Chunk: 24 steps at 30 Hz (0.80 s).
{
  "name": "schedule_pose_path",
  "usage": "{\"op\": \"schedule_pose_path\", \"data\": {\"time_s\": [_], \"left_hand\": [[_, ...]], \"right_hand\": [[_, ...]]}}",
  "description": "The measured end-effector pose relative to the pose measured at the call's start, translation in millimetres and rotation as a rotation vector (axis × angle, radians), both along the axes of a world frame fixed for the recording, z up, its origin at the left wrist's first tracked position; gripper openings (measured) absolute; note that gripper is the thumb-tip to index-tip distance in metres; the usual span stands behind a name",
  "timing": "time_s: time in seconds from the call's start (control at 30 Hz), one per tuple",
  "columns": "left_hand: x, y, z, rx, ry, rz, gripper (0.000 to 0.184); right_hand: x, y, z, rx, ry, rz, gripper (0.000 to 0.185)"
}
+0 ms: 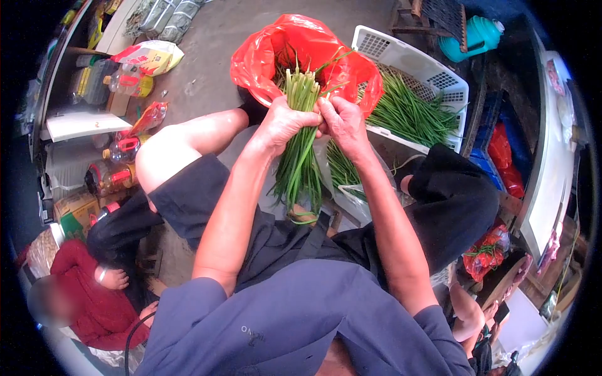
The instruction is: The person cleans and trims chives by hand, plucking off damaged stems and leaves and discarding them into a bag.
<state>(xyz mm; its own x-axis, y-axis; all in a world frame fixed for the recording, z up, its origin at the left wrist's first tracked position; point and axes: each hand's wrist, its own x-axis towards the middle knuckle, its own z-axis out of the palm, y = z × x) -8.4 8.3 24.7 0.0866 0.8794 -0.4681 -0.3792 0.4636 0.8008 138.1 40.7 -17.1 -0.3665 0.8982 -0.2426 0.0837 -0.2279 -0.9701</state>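
The left hand (283, 125) closes its fingers (307, 118) around green stalks (300, 160); the right hand (347, 124) curls beside them, its grip unclear, near a red bag (301, 30).

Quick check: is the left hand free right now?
No, the left hand is wrapped around a bunch of green stalks, its pale ends toward the red bag.
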Motion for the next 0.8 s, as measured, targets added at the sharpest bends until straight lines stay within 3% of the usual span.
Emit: {"op": "schedule_pose_path", "data": {"time_s": [0.17,0.33,0.47,0.63,0.77,0.8], "left_hand": [[-1.8,0.7,-4.6,0.037,-0.011,-0.047,0.021],[-6.1,0.6,-2.8,0.016,-0.042,-0.116,0.017],[-6.7,0.2,0.5,0.013,-0.035,-0.098,0.016],[-8.5,0.3,1.0,0.016,0.003,-0.129,0.018],[-12.1,-1.3,2.0,0.030,-0.020,-0.135,0.018],[-13.7,-1.8,2.3,0.054,-0.033,-0.148,0.019]], "right_hand": [[1.8,-2.1,0.6,0.112,-0.075,0.004,0.033],[3.9,-2.5,16.1,-0.050,0.029,-0.008,0.034],[6.7,1.4,0.7,-0.029,0.001,-0.037,0.033],[11.6,6.9,1.6,-0.149,0.074,-0.175,0.032],[16.6,16.4,-6.4,-0.028,-0.004,-0.226,0.033],[15.7,19.1,-7.6,-0.064,0.080,-0.274,0.027]]}}
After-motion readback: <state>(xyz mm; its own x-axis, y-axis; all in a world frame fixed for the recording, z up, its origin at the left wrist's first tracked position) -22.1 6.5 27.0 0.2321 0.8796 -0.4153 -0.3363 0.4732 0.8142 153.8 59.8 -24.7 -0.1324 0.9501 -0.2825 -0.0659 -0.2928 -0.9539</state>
